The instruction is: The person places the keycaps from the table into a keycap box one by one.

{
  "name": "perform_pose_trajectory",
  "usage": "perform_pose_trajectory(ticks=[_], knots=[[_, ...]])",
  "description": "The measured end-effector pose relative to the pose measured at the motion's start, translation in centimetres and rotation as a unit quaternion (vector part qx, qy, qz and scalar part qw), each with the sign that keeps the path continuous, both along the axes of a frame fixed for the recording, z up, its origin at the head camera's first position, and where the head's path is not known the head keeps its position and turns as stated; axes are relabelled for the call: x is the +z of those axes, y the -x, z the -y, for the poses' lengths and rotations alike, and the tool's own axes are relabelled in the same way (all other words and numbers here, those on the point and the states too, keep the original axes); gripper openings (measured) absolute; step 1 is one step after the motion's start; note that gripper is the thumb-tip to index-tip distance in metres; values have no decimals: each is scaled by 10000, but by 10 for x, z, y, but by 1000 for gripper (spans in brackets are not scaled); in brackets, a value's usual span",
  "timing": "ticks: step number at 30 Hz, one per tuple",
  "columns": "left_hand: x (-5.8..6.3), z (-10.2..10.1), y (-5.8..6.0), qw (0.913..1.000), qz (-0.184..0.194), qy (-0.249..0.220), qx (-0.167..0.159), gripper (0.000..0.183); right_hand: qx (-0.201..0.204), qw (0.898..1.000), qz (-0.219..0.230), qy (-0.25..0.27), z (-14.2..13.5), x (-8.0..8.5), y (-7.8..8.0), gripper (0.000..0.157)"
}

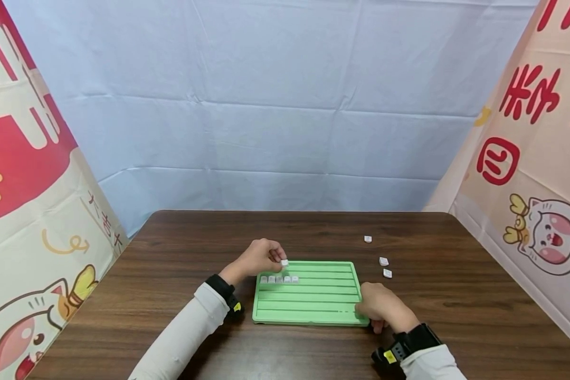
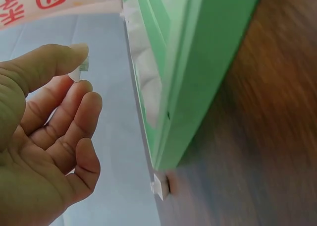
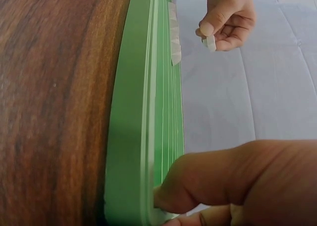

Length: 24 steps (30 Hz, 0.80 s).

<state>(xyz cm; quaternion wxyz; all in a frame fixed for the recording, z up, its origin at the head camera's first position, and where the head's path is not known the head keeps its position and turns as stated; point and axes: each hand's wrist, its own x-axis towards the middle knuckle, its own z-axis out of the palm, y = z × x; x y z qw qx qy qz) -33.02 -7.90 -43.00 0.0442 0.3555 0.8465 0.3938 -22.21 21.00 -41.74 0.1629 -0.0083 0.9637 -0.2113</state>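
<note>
A green ridged board (image 1: 309,311) lies on the brown table. Above its far left part, my left hand (image 1: 261,257) pinches a small white keycap (image 1: 284,263) between thumb and fingertips. In the left wrist view this keycap (image 2: 75,73) shows at the thumb tip, with the other fingers loosely curled. Several white keycaps (image 1: 279,279) sit in a row on the board, just below that hand. My right hand (image 1: 385,306) grips the board's near right corner. In the right wrist view a bent finger (image 3: 183,186) presses over the rim; its other fingers are partly hidden.
Three loose white keycaps lie to the right of the board, the farthest keycap (image 1: 368,239) toward the table's back. Another keycap (image 2: 159,186) stands past the board's left end. A pale blue cloth (image 1: 275,132) hangs behind the table, with printed curtains (image 1: 527,211) at both sides.
</note>
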Motion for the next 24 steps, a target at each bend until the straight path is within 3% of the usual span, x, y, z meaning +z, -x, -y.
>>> perform_pose_trajectory(ticks=[10,24], knots=[[-2,-14,-3,9995,254,161,-57,11,-34,10000,24,-85,0,0,0,16],[-1,-29,-7,9985,180,345,-384,14,-8,9999,34,-101,1,-1,0,18]])
